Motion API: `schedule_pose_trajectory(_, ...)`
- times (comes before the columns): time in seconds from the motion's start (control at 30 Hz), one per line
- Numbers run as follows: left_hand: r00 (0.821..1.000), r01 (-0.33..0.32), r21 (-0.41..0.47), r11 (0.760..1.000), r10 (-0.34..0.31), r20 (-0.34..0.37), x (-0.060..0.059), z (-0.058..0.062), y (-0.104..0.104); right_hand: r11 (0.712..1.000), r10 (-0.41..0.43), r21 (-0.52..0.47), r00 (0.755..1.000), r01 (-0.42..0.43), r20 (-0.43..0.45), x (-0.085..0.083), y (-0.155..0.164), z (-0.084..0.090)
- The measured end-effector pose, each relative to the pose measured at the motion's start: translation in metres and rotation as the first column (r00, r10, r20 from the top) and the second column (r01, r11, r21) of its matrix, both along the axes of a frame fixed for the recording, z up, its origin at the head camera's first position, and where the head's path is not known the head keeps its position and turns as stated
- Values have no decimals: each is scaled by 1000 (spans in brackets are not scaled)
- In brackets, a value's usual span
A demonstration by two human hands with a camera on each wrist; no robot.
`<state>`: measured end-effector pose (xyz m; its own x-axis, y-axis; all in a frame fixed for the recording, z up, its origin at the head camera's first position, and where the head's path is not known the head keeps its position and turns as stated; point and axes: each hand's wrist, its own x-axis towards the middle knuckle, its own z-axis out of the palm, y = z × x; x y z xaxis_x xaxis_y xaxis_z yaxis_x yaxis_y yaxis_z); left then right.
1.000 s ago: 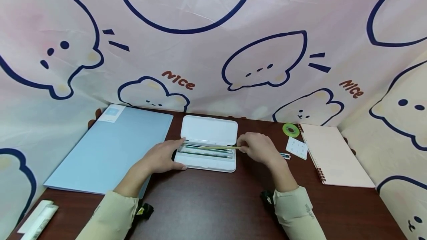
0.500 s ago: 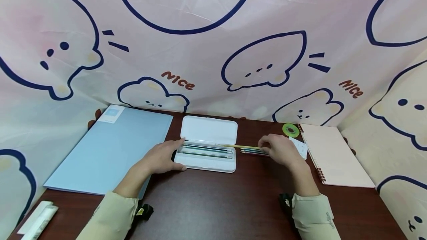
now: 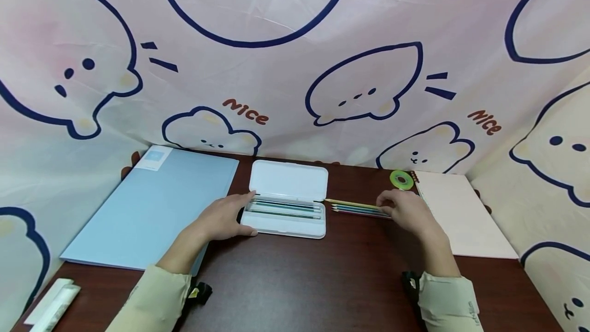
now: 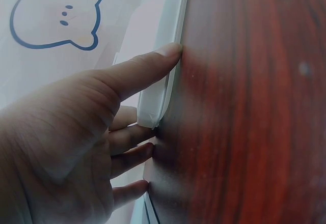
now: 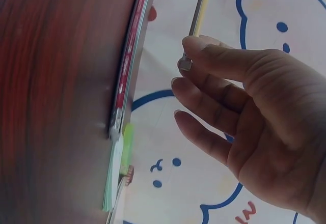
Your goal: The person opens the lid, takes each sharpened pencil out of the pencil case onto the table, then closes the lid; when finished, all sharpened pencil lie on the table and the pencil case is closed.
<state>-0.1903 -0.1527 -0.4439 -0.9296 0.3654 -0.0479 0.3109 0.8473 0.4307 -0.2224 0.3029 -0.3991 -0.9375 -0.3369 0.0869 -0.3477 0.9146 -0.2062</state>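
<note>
Slim yellow pencil (image 3: 351, 203), right-hand (image 3: 405, 211) grip

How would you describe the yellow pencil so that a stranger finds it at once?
Start at the open white pencil case mid-table. Just right of it lie several pencils; the yellow pencil is the farthest, its end pinched by the right hand.

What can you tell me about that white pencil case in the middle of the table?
The pencil case is a flat white box with rounded corners, plastic by its look, lying open on the dark wooden table. Its lid is folded back flat toward the patterned cloth. In the tray lie a few slim pencils, greenish, side by side lengthwise. The left hand rests on its left end, thumb along the near edge and fingers over the far side. More pencils lie on the table just to its right, apart from it.
</note>
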Motion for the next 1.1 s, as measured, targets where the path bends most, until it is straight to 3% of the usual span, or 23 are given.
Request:
schedule_pose_trajectory(0.47,1000,-5,-1,1000,5,5,1,1,1,999,-34,-29,997,36,69,-7,28,-6)
schedule_pose_trajectory(1.1,1000,3,1,1000,-3,-4,0,0,1,1000,-20,-11,987,22,159,-6,36,-11)
